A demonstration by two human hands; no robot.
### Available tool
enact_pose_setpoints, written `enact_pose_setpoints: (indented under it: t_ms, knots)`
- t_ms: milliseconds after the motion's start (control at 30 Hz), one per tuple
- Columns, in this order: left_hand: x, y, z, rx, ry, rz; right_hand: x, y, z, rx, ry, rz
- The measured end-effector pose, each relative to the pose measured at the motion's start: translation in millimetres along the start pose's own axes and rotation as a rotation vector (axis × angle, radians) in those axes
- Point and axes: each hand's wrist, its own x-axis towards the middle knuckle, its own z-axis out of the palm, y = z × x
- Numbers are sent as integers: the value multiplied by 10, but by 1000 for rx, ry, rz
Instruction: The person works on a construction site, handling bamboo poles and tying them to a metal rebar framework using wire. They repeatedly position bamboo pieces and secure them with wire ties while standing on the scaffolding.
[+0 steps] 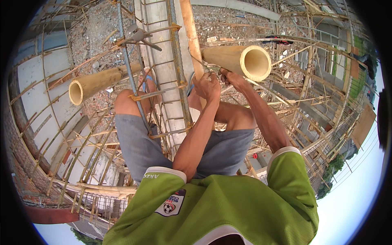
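Note:
My left hand (209, 85) is closed beside a wooden board (191, 32), its fingers pinching a thin dark wire (200, 62) that runs along the board's edge. Close by on the right, my right hand (232, 77) is curled shut just under a thick bamboo pole (224, 58) with a hollow cut end. Whatever its fingers grip is too small to make out. Left of the board stands a rebar cage (178, 61) with square stirrups, over a grey concrete beam (163, 53). A pair of pincers (141, 36) rests on the cage's crossing bars at the upper left.
Another bamboo pole (92, 84) juts out to the left. My bent knees (128, 102) straddle the beam and the rebar. Far below lies rubble-strewn ground (100, 28). Bamboo scaffolding (302, 102) surrounds me on both sides, and a pale wall (38, 81) stands at left.

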Motion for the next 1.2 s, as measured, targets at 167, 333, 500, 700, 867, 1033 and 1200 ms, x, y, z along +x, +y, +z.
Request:
enact_pose_setpoints:
  t_ms: [167,333,500,700,867,1033,1200]
  knots:
    - [-132,164,89,107,91,-11,279,184,50,-351,25,-174]
    - [-110,0,199,88,120,53,345,369,-128,11,-78,-70]
    - [-86,-19,196,97,88,42,-53,-174,-85,-219,-10,-240]
    - [-114,-117,327,48,217,160,245,5,344,-830,526,-707]
    - [-89,-190,317,47,238,155,75,-201,435,-822,412,-323]
    - [-66,-346,350,-36,231,221,67,-248,553,-966,412,-214]
    - [-97,-381,301,-22,259,375,167,-88,458,-934,385,-369]
